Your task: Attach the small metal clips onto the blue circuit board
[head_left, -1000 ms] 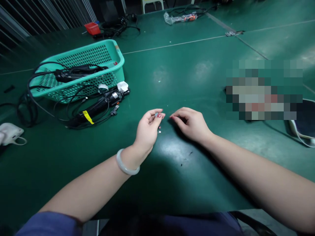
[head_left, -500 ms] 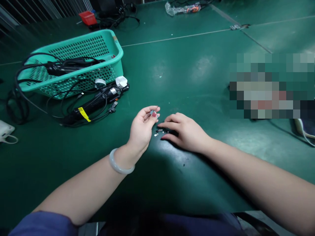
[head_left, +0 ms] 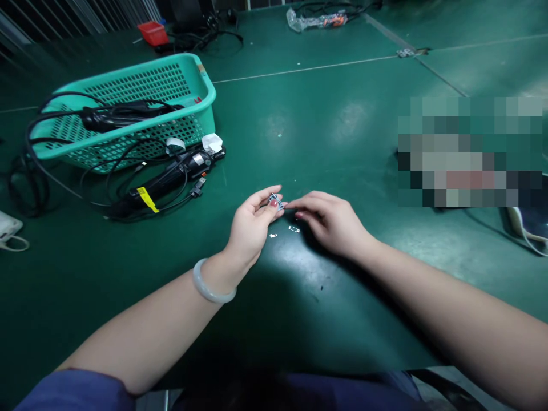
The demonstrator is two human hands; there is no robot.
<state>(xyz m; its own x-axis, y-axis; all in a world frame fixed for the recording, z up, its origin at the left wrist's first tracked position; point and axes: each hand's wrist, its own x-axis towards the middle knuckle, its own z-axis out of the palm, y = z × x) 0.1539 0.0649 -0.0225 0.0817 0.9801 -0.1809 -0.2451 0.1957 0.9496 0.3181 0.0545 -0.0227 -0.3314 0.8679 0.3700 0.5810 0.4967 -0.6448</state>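
Green tabletop [head_left: 351,148]: smooth, glossy under the light, with pale seams across its far part.
Left hand [head_left: 252,225]: thumb pressed over the fingers, pinching a small bluish-silver piece [head_left: 277,201]; a pale bangle [head_left: 205,290] circles the wrist.
Bluish-silver piece: held above the tabletop at the left fingertips, partly hidden by the thumb; too small to make out fully.
Right hand [head_left: 336,220]: forefinger pointed at the left fingertips, thumb tucked lower and behind; cannot tell whether it grips anything or whether the two hands touch.
Metal frame [head_left: 294,229]: small, flat, oblong, lying on the tabletop just below the right thumb.
Shiny bit [head_left: 273,236]: on the tabletop, just left of the metal frame, below the left fingers.
Dark speck [head_left: 322,288]: on the tabletop, nearer the wearer.
Turquoise basket [head_left: 208,120]: open mesh, at upper left; a black tool [head_left: 115,116] with cords lies inside.
Yellow tag [head_left: 148,200]: around a second black tool [head_left: 165,181], which lies along the near side of the basket.
Red tray [head_left: 153,33]: far left, beside dark cables.
Clear wrapping [head_left: 302,21]: far edge, with an orange part showing.
Pixelated patch [head_left: 466,154]: right side, contents unreadable.
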